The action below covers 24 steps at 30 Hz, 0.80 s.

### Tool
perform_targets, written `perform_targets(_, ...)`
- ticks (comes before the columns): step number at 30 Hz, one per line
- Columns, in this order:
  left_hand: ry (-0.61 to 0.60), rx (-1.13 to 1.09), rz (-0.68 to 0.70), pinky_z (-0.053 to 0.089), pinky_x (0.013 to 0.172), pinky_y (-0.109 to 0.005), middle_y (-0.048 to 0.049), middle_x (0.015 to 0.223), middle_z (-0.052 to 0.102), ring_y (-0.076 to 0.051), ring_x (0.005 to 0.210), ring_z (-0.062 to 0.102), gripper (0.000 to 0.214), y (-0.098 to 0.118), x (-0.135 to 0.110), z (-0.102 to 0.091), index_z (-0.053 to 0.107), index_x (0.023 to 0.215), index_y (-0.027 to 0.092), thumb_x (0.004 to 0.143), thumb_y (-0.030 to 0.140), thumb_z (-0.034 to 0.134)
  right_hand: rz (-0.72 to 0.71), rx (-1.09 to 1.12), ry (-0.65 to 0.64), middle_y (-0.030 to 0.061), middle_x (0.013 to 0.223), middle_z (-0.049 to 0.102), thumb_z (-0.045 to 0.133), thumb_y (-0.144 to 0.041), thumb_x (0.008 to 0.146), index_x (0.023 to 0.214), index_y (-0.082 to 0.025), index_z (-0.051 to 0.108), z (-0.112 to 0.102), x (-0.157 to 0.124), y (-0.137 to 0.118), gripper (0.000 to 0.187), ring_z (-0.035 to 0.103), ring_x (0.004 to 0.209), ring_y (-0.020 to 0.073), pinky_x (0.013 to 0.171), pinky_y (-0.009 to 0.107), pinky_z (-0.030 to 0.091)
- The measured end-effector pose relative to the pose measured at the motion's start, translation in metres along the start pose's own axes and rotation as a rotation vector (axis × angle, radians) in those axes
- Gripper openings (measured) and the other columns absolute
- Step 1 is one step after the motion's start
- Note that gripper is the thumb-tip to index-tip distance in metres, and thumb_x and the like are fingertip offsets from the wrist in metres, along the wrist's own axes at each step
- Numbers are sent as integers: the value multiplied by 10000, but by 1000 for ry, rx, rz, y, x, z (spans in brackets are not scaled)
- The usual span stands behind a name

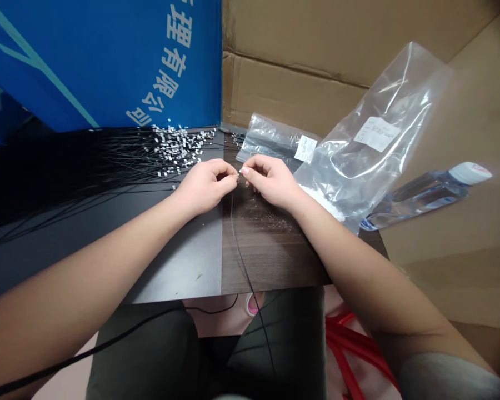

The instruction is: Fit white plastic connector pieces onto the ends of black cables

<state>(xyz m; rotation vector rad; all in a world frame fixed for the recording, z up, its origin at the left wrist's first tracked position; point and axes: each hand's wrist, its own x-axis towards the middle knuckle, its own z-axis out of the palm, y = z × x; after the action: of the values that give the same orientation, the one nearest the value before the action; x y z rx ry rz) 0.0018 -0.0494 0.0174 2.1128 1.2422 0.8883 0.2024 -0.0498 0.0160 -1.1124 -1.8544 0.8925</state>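
Note:
My left hand is closed in a pinch on the upper end of a thin black wire, which hangs past the table's front edge. Fingertip to fingertip with it, my right hand pinches a small white connector, mostly covered by the fingers. Whether wire and connector are joined is too small to tell. Left of my hands lies a large bundle of black wires with white connectors at their ends.
A flat clear bag and a larger labelled plastic bag with white pieces lie right of my hands. Beyond them a water bottle leans by cardboard. A blue panel stands behind the table. Red stool legs show below.

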Motion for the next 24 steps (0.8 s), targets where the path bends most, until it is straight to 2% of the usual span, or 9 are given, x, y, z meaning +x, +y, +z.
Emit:
perform_targets(13,11,-41,-36,513,864,-344,-54,902,775,-203,830,651,233,-2,0,0,778,875,164,855,338,624,12,47,-8,-2,732,621,621,-322,953,833,-215,604,3,0,5,162,564,712,166,675,318,451)
perform_targets(24,37,-76,-81,516,822,-330,-50,868,769,-198,809,643,231,0,-1,1,767,876,163,853,355,639,42,79,-4,-9,728,608,621,-280,969,839,-211,602,2,1,3,148,556,683,151,686,315,459)
